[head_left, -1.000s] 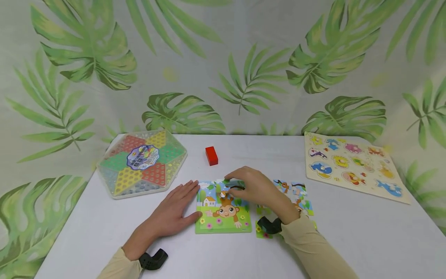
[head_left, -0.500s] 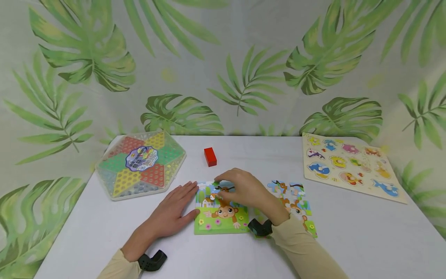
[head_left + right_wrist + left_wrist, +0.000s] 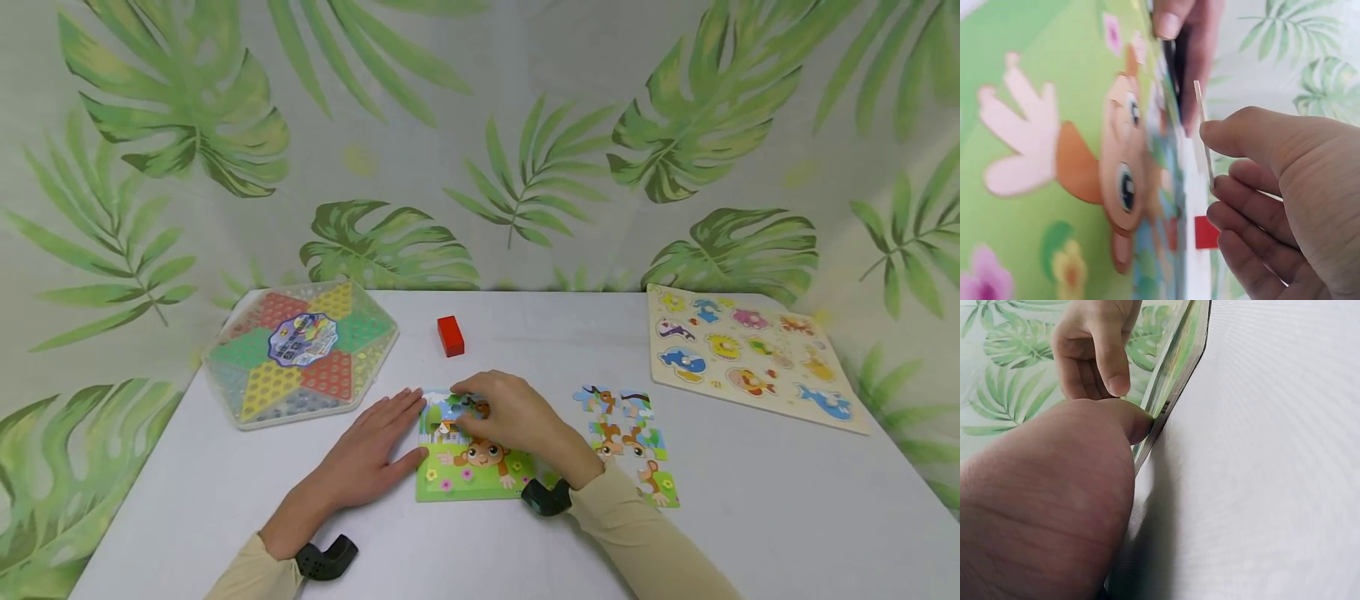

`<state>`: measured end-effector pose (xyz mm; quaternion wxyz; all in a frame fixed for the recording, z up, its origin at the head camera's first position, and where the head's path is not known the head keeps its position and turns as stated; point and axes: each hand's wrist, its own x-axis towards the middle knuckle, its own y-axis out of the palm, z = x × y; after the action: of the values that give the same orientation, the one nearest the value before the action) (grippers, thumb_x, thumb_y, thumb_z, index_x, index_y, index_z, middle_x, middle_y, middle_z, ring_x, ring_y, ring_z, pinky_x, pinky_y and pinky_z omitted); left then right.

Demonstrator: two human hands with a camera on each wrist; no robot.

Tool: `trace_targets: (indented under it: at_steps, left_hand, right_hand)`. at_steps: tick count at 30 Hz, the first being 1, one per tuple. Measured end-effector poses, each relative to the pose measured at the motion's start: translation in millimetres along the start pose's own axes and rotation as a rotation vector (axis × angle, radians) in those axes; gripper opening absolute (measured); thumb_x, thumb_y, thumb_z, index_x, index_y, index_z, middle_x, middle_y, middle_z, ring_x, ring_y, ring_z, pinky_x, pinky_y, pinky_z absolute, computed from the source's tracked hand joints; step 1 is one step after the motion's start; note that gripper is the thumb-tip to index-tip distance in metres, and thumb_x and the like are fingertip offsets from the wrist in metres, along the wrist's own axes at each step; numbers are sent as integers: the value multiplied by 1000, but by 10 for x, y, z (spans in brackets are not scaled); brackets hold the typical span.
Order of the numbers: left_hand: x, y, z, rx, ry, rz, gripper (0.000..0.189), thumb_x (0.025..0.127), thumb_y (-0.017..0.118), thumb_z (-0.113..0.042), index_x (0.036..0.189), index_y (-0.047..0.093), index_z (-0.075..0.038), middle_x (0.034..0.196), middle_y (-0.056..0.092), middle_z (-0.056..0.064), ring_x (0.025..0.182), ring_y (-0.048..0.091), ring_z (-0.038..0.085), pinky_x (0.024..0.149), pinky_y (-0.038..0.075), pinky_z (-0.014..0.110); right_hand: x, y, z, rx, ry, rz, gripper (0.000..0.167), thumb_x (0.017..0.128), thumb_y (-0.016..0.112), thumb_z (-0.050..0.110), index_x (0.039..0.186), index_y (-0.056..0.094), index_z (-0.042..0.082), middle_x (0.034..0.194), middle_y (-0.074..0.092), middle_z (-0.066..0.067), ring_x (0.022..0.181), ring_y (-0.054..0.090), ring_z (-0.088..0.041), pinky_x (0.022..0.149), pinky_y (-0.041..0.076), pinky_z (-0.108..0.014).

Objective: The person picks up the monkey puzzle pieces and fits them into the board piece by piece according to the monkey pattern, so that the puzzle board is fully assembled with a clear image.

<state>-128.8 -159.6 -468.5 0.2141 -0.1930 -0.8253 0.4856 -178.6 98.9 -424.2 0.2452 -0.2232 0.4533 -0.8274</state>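
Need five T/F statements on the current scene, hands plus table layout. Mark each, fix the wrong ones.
1. The left hand rests at the left edge of the monkey board. True.
2. The other hand is holding nothing. False: the right hand pinches a thin piece.
3. The red block lies beyond the monkey board, touched by neither hand. True.
4. Nothing lies to the right of the monkey board. False: loose jigsaw pieces lie there, with the sea-animal board farther right.
5. The hexagonal game case lies to the left of the red block. True.
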Motion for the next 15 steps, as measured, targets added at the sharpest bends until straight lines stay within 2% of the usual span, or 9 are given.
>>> trace_targets:
  at_steps: [7,15]
  left_hand:
    - [15,15,-5,-8,-2,6,69,102,62,-38,157,40,-3,166,37,11,156,29,30,128,23,52]
    - [6,11,-3,3,-7,0,69,101,63,-38,157,41,-3,166,37,11,156,30,29,127,24,52]
  right_hand:
    - [6,109,-18,-15,46,8,40,91,80,26,126,73,10,123,74,-1,118,66,-19,103,55,-37]
    - [26,155,0,-60,50,22,37,92,79,27,126,74,11,122,74,1,118,66,-18,103,55,-36]
